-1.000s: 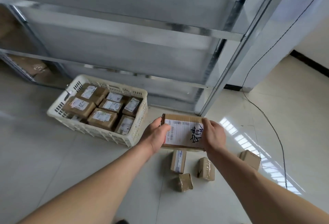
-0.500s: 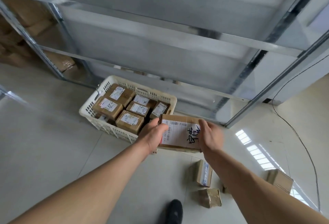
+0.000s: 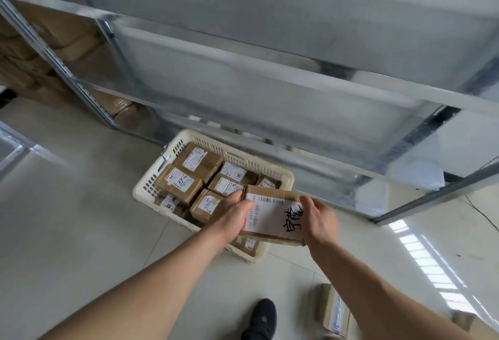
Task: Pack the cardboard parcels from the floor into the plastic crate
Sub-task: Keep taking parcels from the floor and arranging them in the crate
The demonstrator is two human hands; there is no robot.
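A flat cardboard parcel (image 3: 272,215) with a white label and black handwriting hangs over the near right corner of the cream plastic crate (image 3: 145,188). My left hand (image 3: 233,214) grips its left edge and my right hand (image 3: 320,219) grips its right edge. Several labelled brown parcels (image 3: 179,181) fill the crate. Another parcel (image 3: 333,310) lies on the floor at the lower right, by my right forearm.
A metal shelving rack (image 3: 243,64) stands just behind the crate, with brown boxes (image 3: 54,51) stacked on the shelves at the left. A black shoe (image 3: 260,319) is on the tiled floor below the crate. A thin black cable (image 3: 480,211) runs along the floor at the right.
Both hands have carried the flat parcel from above the floor pile leftward to over the crate's near right corner. The view has shifted toward the crate.
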